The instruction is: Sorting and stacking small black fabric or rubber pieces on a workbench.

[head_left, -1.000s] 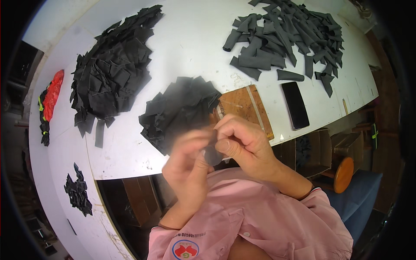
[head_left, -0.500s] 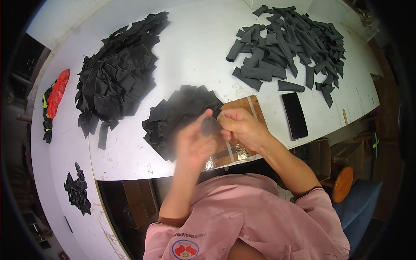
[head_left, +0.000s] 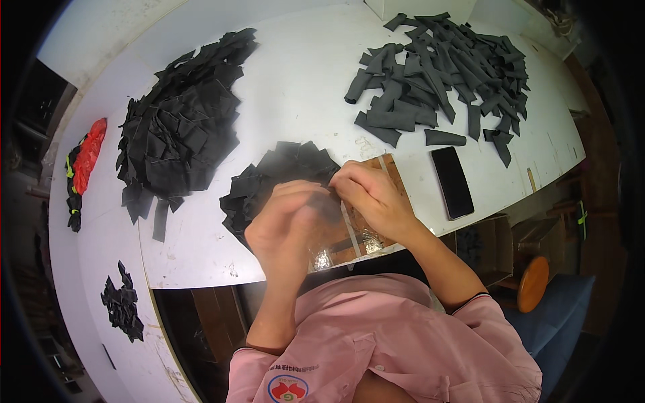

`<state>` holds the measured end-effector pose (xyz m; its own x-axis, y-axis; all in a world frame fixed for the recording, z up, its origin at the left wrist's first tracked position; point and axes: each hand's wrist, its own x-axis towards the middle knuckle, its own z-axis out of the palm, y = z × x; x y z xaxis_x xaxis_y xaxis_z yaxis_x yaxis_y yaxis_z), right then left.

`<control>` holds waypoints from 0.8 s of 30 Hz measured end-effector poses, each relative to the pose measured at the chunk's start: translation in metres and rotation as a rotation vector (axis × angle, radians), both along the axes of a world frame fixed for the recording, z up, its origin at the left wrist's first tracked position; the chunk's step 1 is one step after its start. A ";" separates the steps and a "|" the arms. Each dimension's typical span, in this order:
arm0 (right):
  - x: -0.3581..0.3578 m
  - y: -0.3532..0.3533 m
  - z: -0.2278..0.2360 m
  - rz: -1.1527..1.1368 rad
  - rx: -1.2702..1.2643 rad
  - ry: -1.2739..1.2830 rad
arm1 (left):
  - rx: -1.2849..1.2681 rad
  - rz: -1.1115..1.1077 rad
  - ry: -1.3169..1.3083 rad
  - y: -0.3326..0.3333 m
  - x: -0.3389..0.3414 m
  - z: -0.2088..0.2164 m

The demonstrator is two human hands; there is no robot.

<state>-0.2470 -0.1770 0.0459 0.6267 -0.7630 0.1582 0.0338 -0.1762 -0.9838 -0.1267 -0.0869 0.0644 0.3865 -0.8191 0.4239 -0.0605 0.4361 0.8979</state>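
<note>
Both hands met over the near desk edge: the left hand (head_left: 285, 225) and right hand (head_left: 369, 195) had fingers pressed together, pinching a small dark fabric piece (head_left: 329, 205) between them, above a brown board (head_left: 366, 225). A low heap of flat black cut pieces (head_left: 269, 181) lay just beside them. The white desk (head_left: 302, 87) was scuffed, with open room mid-surface.

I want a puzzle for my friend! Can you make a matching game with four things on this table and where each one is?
Things:
1. black phone
2. red bundle
3. pile of rolled dark strips
4. wooden board

Places:
A. far left edge of the table
B. under the hands
C. far right part of the table
D. just right of the right hand

Pairs: 1-D, 2-A, 3-C, 4-B
</note>
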 end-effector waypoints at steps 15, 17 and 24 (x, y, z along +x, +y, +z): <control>-0.008 0.002 -0.001 0.027 -0.864 0.277 | 0.081 -0.268 0.240 -0.013 0.000 0.000; -0.011 0.002 -0.001 0.002 -0.883 0.147 | 0.346 -0.167 0.023 -0.011 -0.010 0.023; -0.009 0.004 -0.021 0.045 -0.786 0.206 | 0.270 0.026 -0.275 -0.013 -0.009 0.000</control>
